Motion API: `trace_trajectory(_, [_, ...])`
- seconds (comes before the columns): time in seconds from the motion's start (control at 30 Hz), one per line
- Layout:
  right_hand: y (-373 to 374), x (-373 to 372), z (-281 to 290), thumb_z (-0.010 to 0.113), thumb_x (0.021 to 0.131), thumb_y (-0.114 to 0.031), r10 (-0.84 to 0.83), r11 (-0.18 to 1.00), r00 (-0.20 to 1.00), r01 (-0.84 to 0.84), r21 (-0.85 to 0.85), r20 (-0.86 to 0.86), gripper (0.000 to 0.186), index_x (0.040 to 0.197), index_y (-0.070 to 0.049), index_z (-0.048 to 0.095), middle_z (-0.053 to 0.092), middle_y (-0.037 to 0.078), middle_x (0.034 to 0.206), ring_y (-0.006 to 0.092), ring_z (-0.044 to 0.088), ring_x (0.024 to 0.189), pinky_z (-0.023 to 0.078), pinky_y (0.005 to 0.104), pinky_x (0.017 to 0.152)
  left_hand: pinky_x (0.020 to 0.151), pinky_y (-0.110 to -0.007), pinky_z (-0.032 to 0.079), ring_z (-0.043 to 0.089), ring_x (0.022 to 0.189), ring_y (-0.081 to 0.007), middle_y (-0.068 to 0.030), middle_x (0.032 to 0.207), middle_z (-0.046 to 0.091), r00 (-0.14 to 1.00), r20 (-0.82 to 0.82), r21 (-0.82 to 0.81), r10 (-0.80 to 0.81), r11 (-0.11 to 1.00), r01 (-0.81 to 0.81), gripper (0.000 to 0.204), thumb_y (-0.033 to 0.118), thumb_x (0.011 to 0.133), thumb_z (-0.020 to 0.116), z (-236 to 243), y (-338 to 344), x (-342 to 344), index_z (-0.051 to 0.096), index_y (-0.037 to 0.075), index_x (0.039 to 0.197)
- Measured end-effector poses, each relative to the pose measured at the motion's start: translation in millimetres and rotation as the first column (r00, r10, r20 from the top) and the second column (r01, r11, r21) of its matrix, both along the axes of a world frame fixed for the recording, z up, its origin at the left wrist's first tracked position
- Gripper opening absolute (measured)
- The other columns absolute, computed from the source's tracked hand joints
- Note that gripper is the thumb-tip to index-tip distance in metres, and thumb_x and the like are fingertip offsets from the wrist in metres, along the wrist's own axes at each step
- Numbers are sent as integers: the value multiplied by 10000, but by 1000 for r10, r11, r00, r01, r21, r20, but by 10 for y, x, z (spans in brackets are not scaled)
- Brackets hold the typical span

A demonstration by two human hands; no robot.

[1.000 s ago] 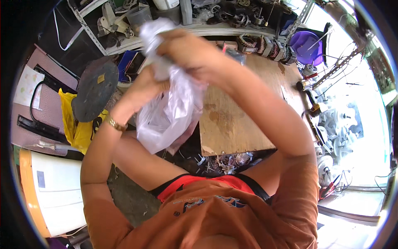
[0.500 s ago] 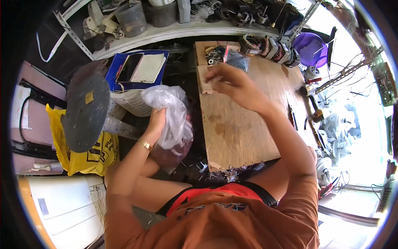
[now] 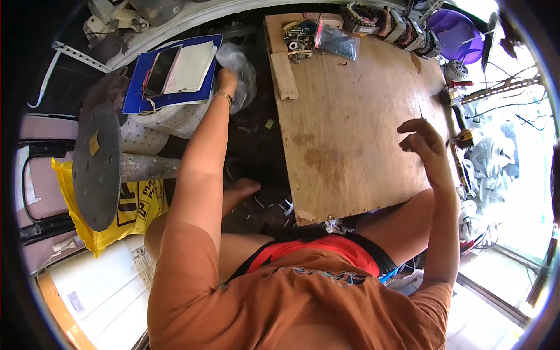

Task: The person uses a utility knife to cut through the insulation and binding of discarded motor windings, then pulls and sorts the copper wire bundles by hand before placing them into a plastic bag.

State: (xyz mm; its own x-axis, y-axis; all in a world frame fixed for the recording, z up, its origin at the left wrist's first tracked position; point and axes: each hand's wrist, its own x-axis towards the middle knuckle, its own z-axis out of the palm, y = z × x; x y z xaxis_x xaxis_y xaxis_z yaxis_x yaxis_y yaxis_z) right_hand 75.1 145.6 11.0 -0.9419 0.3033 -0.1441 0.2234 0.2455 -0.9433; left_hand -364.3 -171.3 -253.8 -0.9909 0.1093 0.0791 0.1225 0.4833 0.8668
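My left hand [image 3: 227,81] reaches forward past the left side of the wooden board, its fingers closed on a clear plastic bag [image 3: 244,87]. The bag hangs over the dark gap between the board and a blue notebook [image 3: 134,81]; its contents are hard to make out. Over the right part of the wooden board [image 3: 344,134] hovers my right hand [image 3: 429,146], fingers loosely bent and apart, with nothing visible in them. Small metal parts [image 3: 300,41] and a small clear packet [image 3: 339,42] lie at the board's far left corner.
Several wound motor coils [image 3: 385,26] line the board's far edge, with a purple bowl [image 3: 455,35] beyond. A drill [image 3: 465,139] is at the right. To the left are a round dark stool top [image 3: 96,169] and a yellow bag [image 3: 140,204].
My left hand has carried the plastic bag forward, away from my lap. My right hand has pulled back to the right from the board's left side. The view has shifted.
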Motion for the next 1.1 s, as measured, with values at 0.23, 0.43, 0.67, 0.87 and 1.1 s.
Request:
trace_trajectory(0.23, [-212,-177,-73,580,941,-28,132,980,991,-128,152,-14,214,1148,-32,634,676,31,1079,105,612,857,496,273,796,1050,-463,438,572,1245,-426,-302,1275,621,999,44,-110,-14,994,19,627,249,841,689,-166,-263,222,484,-34,1362])
trace_trajectory(0.43, [-658,-53,223,636,868,58,343,808,939,-296,510,3,239,1096,-14,646,672,109,1037,219,641,838,518,313,763,1081,-482,418,422,1351,-466,-271,1521,335,993,78,-357,85,933,-52,685,236,778,753,272,-191,1138,497,19,1374])
trace_trajectory(0.67, [-835,348,466,662,900,-88,556,546,830,-414,728,55,274,1168,-49,617,663,128,1066,330,630,957,510,427,848,699,-375,533,686,749,-259,-121,822,703,908,-397,-16,-136,990,141,126,146,875,686,1139,-585,1340,682,50,958])
trace_trajectory(0.87, [-930,270,-558,658,932,-249,177,630,983,-78,773,-45,479,1360,-86,517,519,171,1370,386,471,1249,402,504,1026,734,-424,531,676,824,-318,-126,866,687,842,-539,-156,-13,984,-85,191,221,841,724,1849,-541,728,652,75,941])
trace_trajectory(1.1, [-1308,237,-1288,638,932,-349,-12,525,1000,31,851,-29,634,1468,-81,429,376,230,1526,440,315,1416,176,603,1180,1025,-523,445,531,1244,-389,-157,1374,526,860,-318,-636,399,583,-505,775,524,741,791,1977,-1043,96,523,65,1304])
